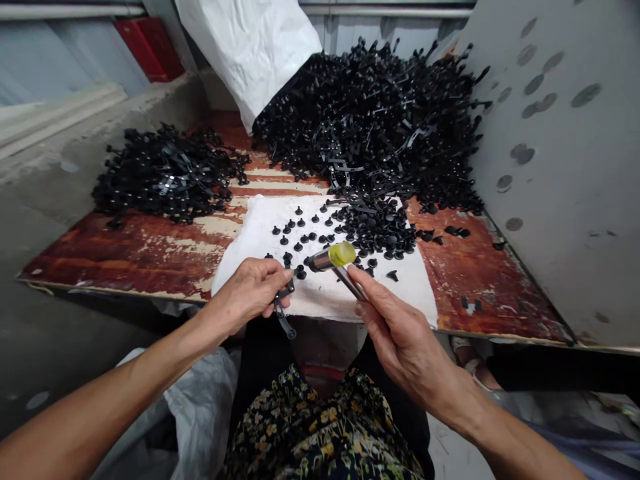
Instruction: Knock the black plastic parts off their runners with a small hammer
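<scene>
Between the thumb and fingers of my left hand is a black plastic strip, its ring-shaped end hanging past the table's front edge. My right hand is closed around the metal handle of a small hammer with a yellow, see-through face at one end and a dark face at the other. The hammer head hovers just right of my left fingertips. Several black round-headed plugs stand on the white cloth close to both hands, and more lie in a heap behind the hammer.
A large pile of black plastic parts fills the back of the worn red-brown table. A smaller pile lies at left. The white sack hangs over the back; a grey panel walls off the right side.
</scene>
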A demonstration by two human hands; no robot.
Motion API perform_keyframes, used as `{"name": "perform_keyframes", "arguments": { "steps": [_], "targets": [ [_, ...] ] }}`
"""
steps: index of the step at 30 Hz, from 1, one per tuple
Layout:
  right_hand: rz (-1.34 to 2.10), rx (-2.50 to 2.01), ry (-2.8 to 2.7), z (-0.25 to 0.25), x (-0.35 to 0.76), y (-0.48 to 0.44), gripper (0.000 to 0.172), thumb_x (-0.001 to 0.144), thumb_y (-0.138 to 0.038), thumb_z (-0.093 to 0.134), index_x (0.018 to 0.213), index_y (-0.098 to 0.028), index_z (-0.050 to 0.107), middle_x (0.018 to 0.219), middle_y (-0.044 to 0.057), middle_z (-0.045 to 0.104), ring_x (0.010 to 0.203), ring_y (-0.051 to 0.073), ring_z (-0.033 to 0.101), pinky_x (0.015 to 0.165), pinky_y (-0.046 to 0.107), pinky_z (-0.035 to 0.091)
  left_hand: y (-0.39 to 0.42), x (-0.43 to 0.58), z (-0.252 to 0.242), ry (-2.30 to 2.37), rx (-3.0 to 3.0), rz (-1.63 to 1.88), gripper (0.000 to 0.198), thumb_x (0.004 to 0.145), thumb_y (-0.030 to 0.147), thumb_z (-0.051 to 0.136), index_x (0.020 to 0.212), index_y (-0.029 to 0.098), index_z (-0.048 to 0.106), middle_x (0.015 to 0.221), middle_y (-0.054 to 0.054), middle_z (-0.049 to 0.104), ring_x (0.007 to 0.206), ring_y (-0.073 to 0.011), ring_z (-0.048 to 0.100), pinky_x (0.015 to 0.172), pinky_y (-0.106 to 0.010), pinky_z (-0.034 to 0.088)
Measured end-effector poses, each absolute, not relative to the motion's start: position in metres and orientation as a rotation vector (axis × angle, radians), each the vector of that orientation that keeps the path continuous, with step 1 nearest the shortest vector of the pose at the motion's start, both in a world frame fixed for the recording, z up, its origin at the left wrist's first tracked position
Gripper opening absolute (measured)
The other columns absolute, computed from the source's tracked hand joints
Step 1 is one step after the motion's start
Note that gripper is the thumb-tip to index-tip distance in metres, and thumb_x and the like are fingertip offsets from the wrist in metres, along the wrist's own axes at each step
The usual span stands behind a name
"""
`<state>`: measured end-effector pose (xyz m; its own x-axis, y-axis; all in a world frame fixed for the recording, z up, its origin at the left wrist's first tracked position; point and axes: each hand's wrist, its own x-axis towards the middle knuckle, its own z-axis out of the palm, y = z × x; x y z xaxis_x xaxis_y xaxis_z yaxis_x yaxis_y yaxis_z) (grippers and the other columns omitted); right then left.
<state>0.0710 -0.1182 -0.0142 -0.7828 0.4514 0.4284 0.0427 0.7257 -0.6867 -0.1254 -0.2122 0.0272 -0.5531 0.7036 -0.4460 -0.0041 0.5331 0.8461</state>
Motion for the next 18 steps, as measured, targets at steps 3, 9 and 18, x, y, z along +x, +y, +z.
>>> {"name": "perform_keyframes", "arguments": {
  "steps": [3,9,18],
  "targets": [
    [0.817,-0.349,-2.393,-0.006,0.065,-0.115,0.057,0.095,-0.007,0.039,0.149,-0.023,0.041,0.110,0.012,0.068,0.090,0.020,0.066,0.078,0.036,0.059,-0.212,-0.125,0.028,1.946,0.552,1.051,0.030,0.081,0.027,0.063,0.056,0.015,0.053,0.042,0.001,0.056,0.028,-0.0031,0.035,0.031,-0.014,0.020],
    [0.602,-0.283,-2.511,0.007,0.060,-0.116,0.058,0.093,-0.004,0.038,0.148,-0.023,0.044,0.081,0.004,0.056,0.065,0.015,0.053,0.059,0.026,0.051,-0.213,-0.126,0.027,1.954,0.543,1.030,0.026,0.083,0.027,0.059,0.060,0.016,0.055,0.044,0.001,0.057,0.028,-0.0038,0.036,0.032,-0.015,0.019],
    [0.436,-0.287,-2.643,0.008,0.056,-0.111,0.060,0.090,-0.003,0.035,0.146,-0.021,0.046,0.079,0.003,0.052,0.056,0.013,0.046,0.050,0.025,0.048,-0.216,-0.127,0.025,1.928,0.538,1.030,0.026,0.081,0.025,0.061,0.058,0.015,0.053,0.045,0.001,0.057,0.030,-0.0041,0.037,0.034,-0.015,0.022]
  ]
}}
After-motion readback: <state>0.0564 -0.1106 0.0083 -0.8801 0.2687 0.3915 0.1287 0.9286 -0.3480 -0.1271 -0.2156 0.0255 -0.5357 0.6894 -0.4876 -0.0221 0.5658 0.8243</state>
